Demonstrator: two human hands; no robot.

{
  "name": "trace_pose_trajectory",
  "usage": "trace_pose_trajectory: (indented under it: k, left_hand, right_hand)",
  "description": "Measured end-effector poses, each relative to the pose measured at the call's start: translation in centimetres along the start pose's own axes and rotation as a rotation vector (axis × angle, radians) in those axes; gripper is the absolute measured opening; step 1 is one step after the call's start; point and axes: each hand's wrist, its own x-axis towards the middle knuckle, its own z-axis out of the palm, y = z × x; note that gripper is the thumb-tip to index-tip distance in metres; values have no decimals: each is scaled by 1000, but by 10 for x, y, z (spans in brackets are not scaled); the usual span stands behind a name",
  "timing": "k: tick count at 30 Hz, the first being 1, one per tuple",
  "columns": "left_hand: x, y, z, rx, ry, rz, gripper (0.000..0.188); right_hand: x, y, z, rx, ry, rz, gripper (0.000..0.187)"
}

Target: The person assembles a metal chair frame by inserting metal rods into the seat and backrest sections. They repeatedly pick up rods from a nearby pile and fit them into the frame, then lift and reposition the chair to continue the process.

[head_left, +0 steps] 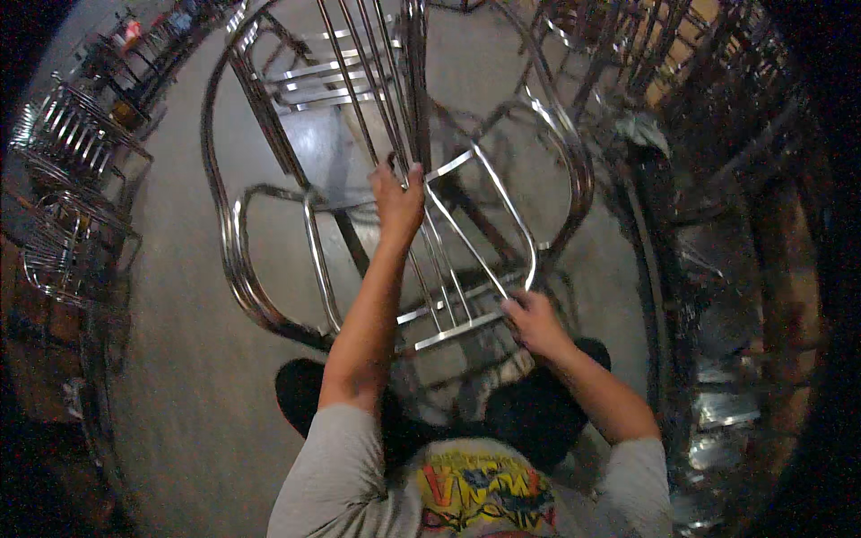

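A large frame of shiny bent metal tubes (231, 260) with long straight rods stands on the floor in front of me. My left hand (397, 204) reaches to its middle, fingers closed around the thin metal rods where they meet; the finger undersides are hidden. Lower and to the right, my right hand (536, 325) grips the near corner of a U-shaped metal tube (511, 202). Close to that hand is a flat metal crossbar (457, 332), joined to several thin rods. Both forearms come in from the lower edge.
Stacked metal frames (67, 242) line the left side. More tubular frames (655, 45) crowd the upper right, with a pale cloth (641, 133) hanging there. Shiny metal pieces (726, 408) lie at the lower right. My dark-clad knees are right below the frame, over a grey floor (179, 394).
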Motion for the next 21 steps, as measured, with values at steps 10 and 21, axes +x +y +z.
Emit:
trace_pose_trajectory:
  k: [10,21]
  left_hand:
    - [-203,1,-109,611,-460,136,39]
    - [-203,-10,-112,575,-392,223,38]
  right_hand:
    - [10,-19,21,465,-23,122,35]
    - [10,-40,42,463,65,172,24]
